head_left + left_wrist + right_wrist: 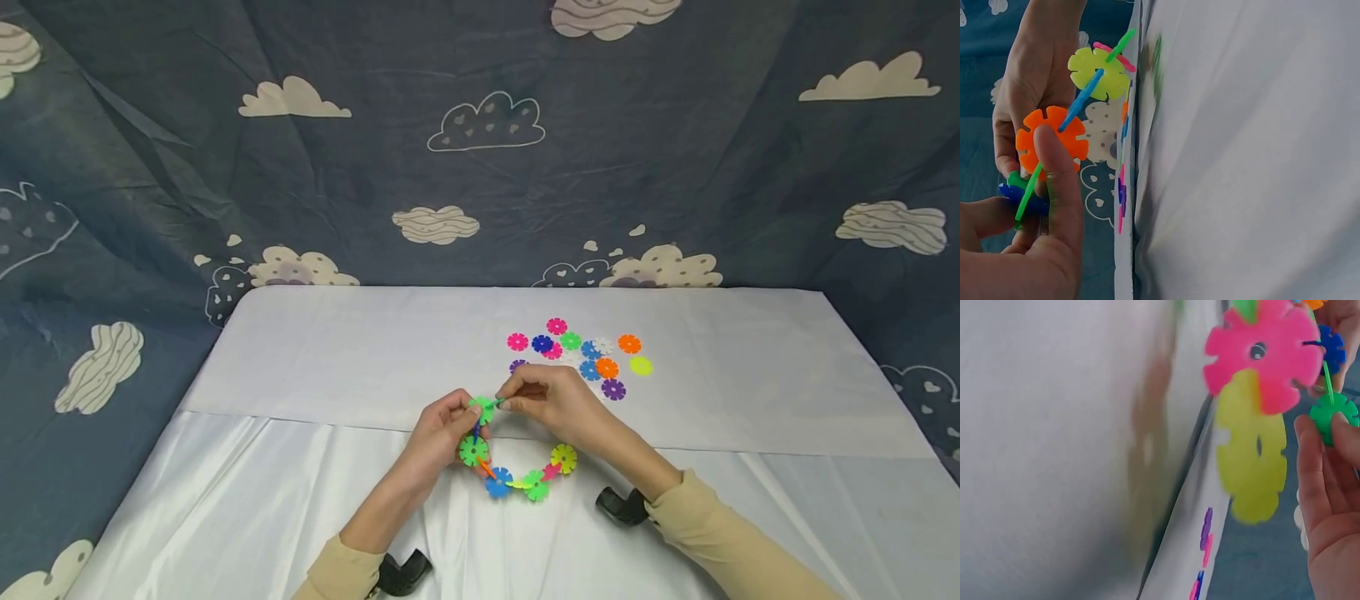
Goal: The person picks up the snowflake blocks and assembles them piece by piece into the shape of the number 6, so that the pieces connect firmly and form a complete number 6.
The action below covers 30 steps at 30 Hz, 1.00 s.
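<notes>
A curved chain of slotted flower-shaped plastic discs hangs between and below the hands, with a yellow disc (564,458) at its free end. My left hand (438,429) pinches the chain near its upper end, by a light green disc (482,409). In the left wrist view, the thumb lies over an orange disc (1054,140), beside a blue disc (1035,203). My right hand (555,400) pinches a darker green disc (1333,415) between thumb and fingers, its edge right at the light green one. A pink disc (1266,350) of the chain looms close in the right wrist view.
Several loose discs lie scattered on the white-covered table (750,375) beyond the hands, among them an orange disc (629,343), a yellow-green disc (641,366) and a purple disc (613,389). A dark cloud-patterned cloth (480,183) hangs behind the table.
</notes>
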{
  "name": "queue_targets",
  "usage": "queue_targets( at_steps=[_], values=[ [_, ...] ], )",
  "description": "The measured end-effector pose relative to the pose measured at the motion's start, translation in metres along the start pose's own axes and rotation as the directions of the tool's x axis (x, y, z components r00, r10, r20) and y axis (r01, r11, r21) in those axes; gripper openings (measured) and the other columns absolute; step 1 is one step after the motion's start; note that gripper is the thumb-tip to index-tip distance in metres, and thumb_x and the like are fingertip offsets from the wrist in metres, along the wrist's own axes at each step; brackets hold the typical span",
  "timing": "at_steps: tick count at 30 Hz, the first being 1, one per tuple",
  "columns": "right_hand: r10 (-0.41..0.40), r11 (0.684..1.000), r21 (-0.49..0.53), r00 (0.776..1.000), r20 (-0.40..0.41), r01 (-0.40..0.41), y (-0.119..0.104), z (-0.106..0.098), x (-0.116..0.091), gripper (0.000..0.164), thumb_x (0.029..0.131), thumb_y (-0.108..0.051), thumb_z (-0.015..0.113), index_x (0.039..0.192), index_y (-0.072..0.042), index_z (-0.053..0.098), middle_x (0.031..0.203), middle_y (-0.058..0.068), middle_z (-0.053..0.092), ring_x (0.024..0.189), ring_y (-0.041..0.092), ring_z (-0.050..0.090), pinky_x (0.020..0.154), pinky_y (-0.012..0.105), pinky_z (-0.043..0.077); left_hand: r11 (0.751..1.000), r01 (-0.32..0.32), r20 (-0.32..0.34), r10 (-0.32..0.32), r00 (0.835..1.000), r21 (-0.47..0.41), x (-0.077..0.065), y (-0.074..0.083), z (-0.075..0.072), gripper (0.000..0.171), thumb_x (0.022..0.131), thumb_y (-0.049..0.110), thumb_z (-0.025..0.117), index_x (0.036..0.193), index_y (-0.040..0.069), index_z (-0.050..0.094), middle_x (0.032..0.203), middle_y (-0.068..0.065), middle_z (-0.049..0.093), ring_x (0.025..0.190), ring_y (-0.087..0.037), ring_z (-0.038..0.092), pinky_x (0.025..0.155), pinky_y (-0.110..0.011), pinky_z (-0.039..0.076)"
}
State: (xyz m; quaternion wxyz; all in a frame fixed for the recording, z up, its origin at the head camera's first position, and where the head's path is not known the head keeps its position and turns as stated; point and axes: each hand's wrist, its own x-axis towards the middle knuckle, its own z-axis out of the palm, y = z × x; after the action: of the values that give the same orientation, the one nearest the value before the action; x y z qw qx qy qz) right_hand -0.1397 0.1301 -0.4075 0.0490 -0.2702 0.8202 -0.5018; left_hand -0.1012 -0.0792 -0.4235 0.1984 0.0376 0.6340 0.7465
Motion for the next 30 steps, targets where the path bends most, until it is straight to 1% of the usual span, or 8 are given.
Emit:
queue_targets(
  at_steps=[5, 11, 14, 18, 24, 27, 30],
  values=[
    [0.066, 0.997, 0.033, 0.998, 0.018, -0.067, 0.001, -0.002, -0.001, 0.015, 0.085, -0.009, 0.077, 0.093, -0.021, 0.074, 0.092, -0.007, 0.069, 0.087, 0.011, 0.067, 0.082, 0.026, 0.055, 1.0, 0.002, 0.024, -0.002, 1.0, 0.003, -0.002, 0.0, 0.002, 0.025, 0.103, 0.023, 0.053, 0.095, 0.0, 0.05, 0.081, -0.012, 0.058, 0.058, -0.018, 0.056, 0.056, -0.032, 0.054],
    [0.123, 0.992, 0.027, 0.992, 0.04, -0.124, 0.006, -0.013, -0.007, 0.016, 0.087, -0.008, 0.076, 0.1, -0.018, 0.074, 0.097, -0.004, 0.07, 0.089, 0.012, 0.066, 0.086, 0.029, 0.053, 1.0, -0.002, 0.007, 0.002, 1.0, 0.029, -0.001, -0.001, 0.001, 0.027, 0.102, 0.023, 0.055, 0.098, -0.003, 0.053, 0.082, -0.016, 0.059, 0.059, -0.018, 0.057, 0.055, -0.032, 0.054],
    [0.154, 0.988, -0.01, 0.987, 0.042, -0.154, 0.009, -0.022, -0.011, 0.016, 0.088, -0.009, 0.075, 0.103, -0.015, 0.073, 0.098, -0.004, 0.07, 0.091, 0.012, 0.066, 0.087, 0.029, 0.053, 0.999, 0.002, -0.008, -0.002, 1.0, 0.034, -0.001, -0.002, 0.0, 0.025, 0.102, 0.022, 0.056, 0.098, -0.003, 0.054, 0.084, -0.017, 0.061, 0.062, -0.018, 0.058, 0.057, -0.03, 0.054],
    [0.196, 0.979, -0.054, 0.98, 0.026, -0.194, 0.01, -0.035, -0.016, 0.018, 0.088, -0.01, 0.075, 0.105, -0.013, 0.073, 0.099, -0.003, 0.07, 0.092, 0.012, 0.065, 0.085, 0.029, 0.054, 0.999, 0.004, -0.023, -0.003, 1.0, 0.041, -0.001, -0.003, 0.0, 0.022, 0.101, 0.021, 0.056, 0.096, -0.001, 0.054, 0.087, -0.02, 0.062, 0.066, -0.018, 0.06, 0.058, -0.029, 0.054],
    [0.228, 0.965, -0.131, 0.974, -0.015, -0.227, 0.014, -0.058, -0.021, 0.02, 0.089, -0.01, 0.073, 0.109, -0.012, 0.072, 0.104, 0.001, 0.07, 0.095, 0.015, 0.064, 0.083, 0.031, 0.054, 0.999, -0.001, -0.015, 0.001, 1.0, 0.048, 0.0, -0.003, -0.001, 0.021, 0.101, 0.019, 0.055, 0.096, -0.002, 0.053, 0.088, -0.022, 0.061, 0.067, -0.02, 0.062, 0.06, -0.031, 0.056],
    [0.256, 0.953, -0.159, 0.966, -0.033, -0.258, 0.019, -0.069, -0.026, 0.02, 0.091, -0.009, 0.071, 0.111, -0.011, 0.071, 0.106, 0.003, 0.07, 0.097, 0.017, 0.063, 0.084, 0.032, 0.054, 0.999, -0.004, -0.012, 0.004, 1.0, 0.046, 0.0, -0.003, -0.002, 0.022, 0.101, 0.02, 0.056, 0.097, -0.002, 0.053, 0.088, -0.022, 0.061, 0.067, -0.02, 0.062, 0.06, -0.032, 0.056],
    [0.271, 0.938, -0.212, 0.961, -0.05, -0.275, 0.025, -0.077, -0.032, 0.021, 0.091, -0.006, 0.07, 0.112, -0.009, 0.071, 0.107, 0.005, 0.069, 0.098, 0.019, 0.062, 0.084, 0.035, 0.055, 0.999, -0.004, -0.012, 0.004, 1.0, 0.045, 0.001, -0.003, -0.002, 0.023, 0.101, 0.02, 0.056, 0.097, -0.002, 0.053, 0.088, -0.021, 0.061, 0.067, -0.02, 0.062, 0.06, -0.032, 0.056]
  ],
)
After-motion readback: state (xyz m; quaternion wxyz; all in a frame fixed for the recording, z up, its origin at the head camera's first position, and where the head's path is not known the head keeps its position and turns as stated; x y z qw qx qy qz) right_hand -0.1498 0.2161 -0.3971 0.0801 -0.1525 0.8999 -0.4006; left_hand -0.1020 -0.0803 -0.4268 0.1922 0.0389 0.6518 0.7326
